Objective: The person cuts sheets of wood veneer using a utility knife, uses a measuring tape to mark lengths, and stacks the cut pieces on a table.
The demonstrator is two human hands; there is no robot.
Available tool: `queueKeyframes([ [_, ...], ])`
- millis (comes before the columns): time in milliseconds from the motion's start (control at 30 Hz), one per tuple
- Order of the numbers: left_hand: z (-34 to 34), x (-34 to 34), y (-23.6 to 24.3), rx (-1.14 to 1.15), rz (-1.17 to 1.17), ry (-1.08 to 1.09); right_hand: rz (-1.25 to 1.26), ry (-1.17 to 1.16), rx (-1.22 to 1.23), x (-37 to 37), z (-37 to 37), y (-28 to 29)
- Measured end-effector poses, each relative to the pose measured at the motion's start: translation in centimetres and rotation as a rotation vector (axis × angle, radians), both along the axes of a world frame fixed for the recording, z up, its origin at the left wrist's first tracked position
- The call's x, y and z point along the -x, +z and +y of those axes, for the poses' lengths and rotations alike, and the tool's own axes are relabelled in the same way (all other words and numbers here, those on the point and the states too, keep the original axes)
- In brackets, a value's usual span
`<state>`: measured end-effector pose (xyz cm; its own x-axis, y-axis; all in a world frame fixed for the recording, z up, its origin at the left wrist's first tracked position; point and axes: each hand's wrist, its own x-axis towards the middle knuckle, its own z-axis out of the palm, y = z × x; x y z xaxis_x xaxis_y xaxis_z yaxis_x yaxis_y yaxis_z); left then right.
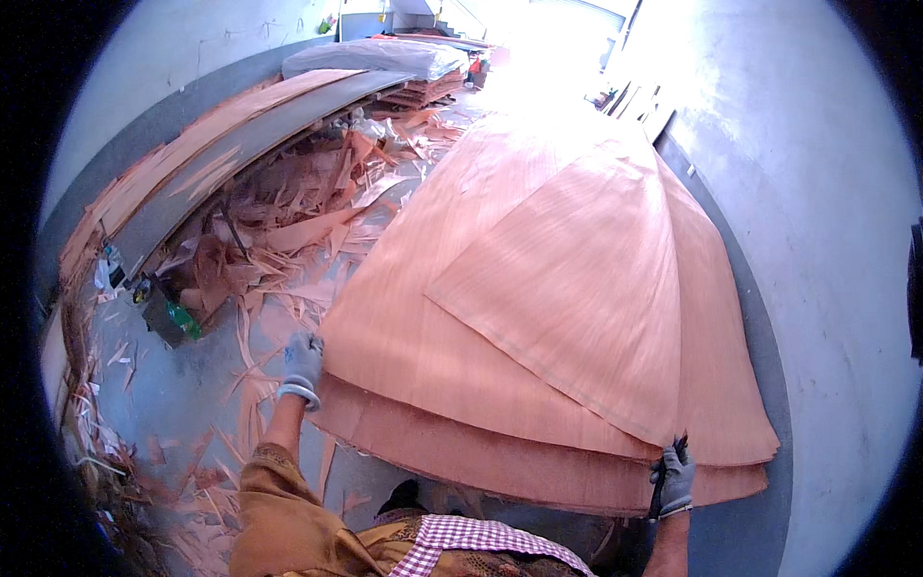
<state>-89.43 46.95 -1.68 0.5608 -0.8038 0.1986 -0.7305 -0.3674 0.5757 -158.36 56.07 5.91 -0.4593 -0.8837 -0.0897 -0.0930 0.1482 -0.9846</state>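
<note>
A large stack of thin pinkish wood veneer sheets (pixel 404 337) fills the middle, with a narrower sheet (pixel 567 298) lying askew on top. My left hand (pixel 303 361), in a grey glove, is closed at the stack's left edge, gripping the veneer. My right hand (pixel 673 481), also gloved, is closed around a long dark tool (pixel 657 495), possibly a blade, at the front right, by the top sheet's lower corner. The tool's far end is too small to make out.
Veneer scraps (pixel 288 221) litter the grey floor on the left, beside long leaning boards (pixel 212 144) along that wall. A wrapped pile (pixel 375 58) stands at the back left. The right wall (pixel 817 288) runs close beside the stack. More boards (pixel 644 111) lean at the back right.
</note>
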Motion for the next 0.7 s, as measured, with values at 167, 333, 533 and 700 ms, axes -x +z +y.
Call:
queueKeyframes([
  [167, 0.5, -0.9, -3.3, 0.028, 0.039, -0.028, -0.112, 0.003, 0.033, -1.8, -1.6, -0.2],
  [333, -0.4, -2.2, 0.3, -0.005, 0.089, -0.123, -0.145, 0.041, -0.046, -2.0, -1.3, 1.2],
  [533, -1.8, -3.3, -0.6, -0.004, -0.162, -0.194, -0.147, -0.067, -0.001, -2.7, -0.9, 2.4],
  [700, 1.0, -6.9, -0.2, 0.065, 0.105, -0.093, -0.060, 0.036, -0.066, -3.0, 0.2, 2.9],
])
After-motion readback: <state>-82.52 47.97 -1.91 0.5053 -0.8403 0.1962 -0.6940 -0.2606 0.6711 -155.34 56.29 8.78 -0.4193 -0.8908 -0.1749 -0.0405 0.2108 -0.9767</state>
